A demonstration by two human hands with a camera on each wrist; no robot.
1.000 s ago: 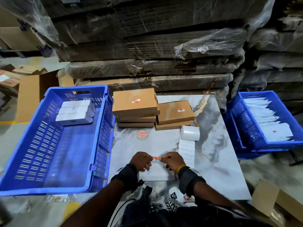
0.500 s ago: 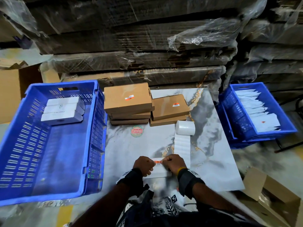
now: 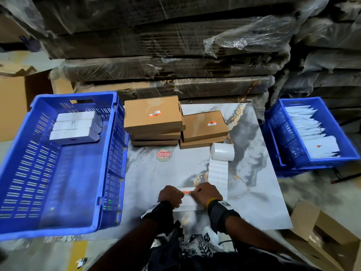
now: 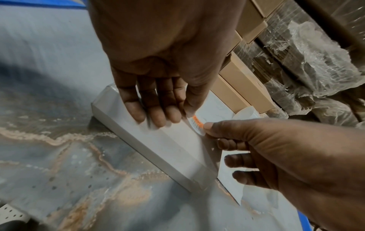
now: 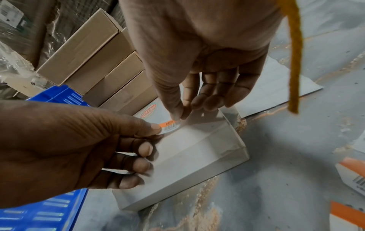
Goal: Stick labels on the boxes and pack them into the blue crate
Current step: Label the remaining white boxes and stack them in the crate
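Note:
A small orange-and-white barcode label (image 3: 187, 193) is stretched between my two hands just over a white box (image 3: 187, 204) lying at the near edge of the marble table (image 3: 175, 173). My left hand (image 3: 170, 195) pinches the label's left end (image 5: 169, 124) with its thumb, and its other fingers (image 4: 156, 118) rest on the white box (image 4: 158, 148). My right hand (image 3: 205, 194) pinches the other end between thumb and forefinger (image 5: 177, 114). The blue crate (image 3: 58, 229) stands on the left and holds three white boxes (image 3: 76, 128) at its far end.
Two stacks of labelled brown boxes (image 3: 154, 116) stand at the table's far side. A label roll (image 3: 222, 151) lies unrolled toward my right hand. A second blue crate (image 3: 277, 133) with white packets stands on the right. An open carton (image 3: 322, 241) lies at the near right. Wrapped cardboard stacks (image 3: 175, 55) rise behind.
Both hands have kept their hold of the label over the white box. The head view has shifted a little; nothing else on the table has moved.

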